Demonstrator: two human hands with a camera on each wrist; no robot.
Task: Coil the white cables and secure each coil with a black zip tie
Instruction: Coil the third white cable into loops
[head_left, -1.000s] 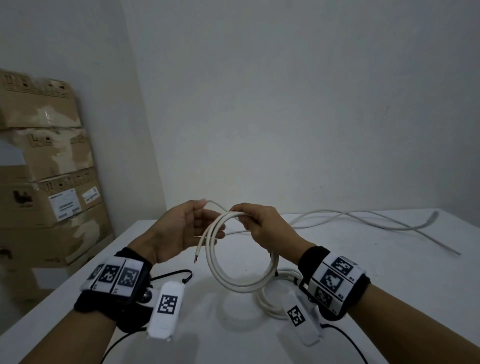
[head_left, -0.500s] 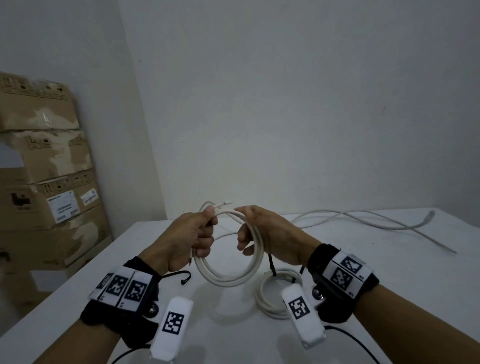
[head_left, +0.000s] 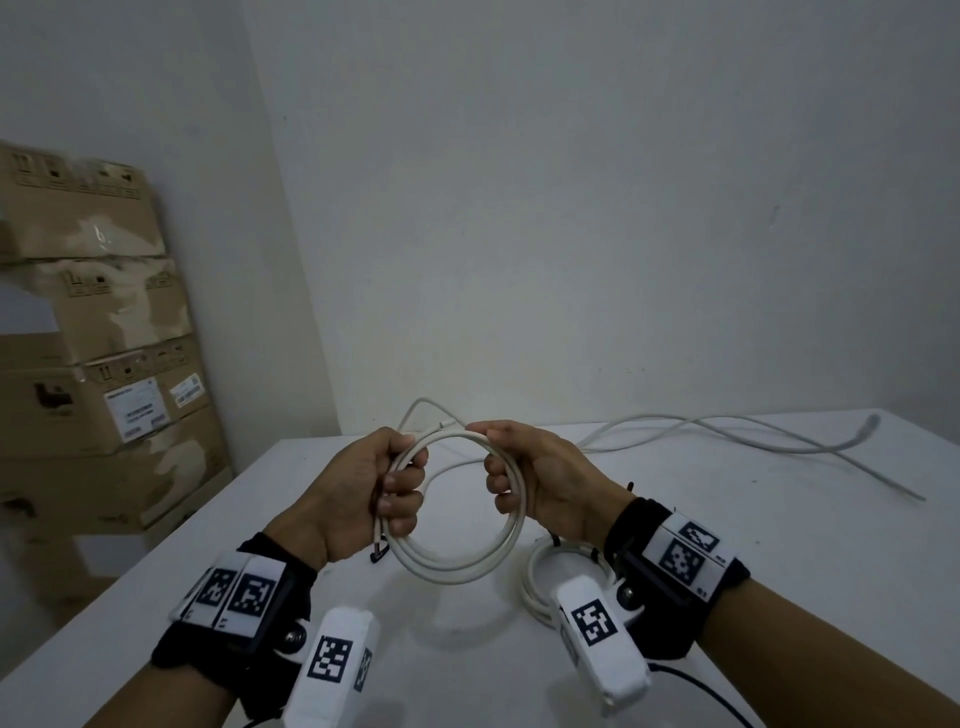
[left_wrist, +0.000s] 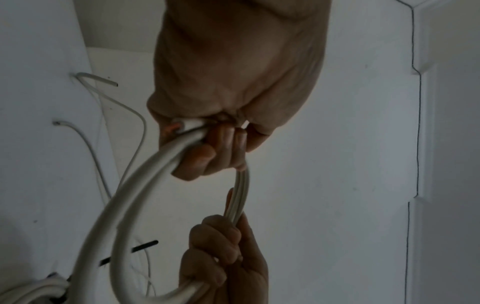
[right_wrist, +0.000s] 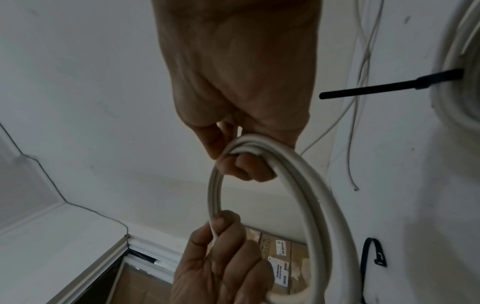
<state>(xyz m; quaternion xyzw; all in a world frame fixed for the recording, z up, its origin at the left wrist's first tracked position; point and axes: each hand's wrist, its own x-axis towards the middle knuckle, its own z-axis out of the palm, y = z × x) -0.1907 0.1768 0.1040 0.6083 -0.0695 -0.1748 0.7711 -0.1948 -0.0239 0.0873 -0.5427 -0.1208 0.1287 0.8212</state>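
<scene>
A white cable coil (head_left: 457, 566) of several loops hangs upright above the white table (head_left: 779, 561) between both hands. My left hand (head_left: 374, 488) grips the coil's left side with curled fingers (left_wrist: 207, 156); a cut cable end pokes out below its fist. My right hand (head_left: 524, 478) grips the right side, fingers (right_wrist: 244, 166) wrapped round the coil (right_wrist: 306, 201). A second white coil (head_left: 540, 582) lies on the table under my right wrist, bound with a black zip tie (right_wrist: 389, 85). A loose black zip tie (right_wrist: 374, 257) lies bent on the table.
Loose white cables (head_left: 753, 441) trail across the far right of the table. Stacked cardboard boxes (head_left: 104, 364) stand at the left against the wall. The table's left edge runs diagonally near my left forearm.
The hands drew apart to opposite sides of the coil. The left hand went from an open cradle to a full grip, and the loose end was folded in.
</scene>
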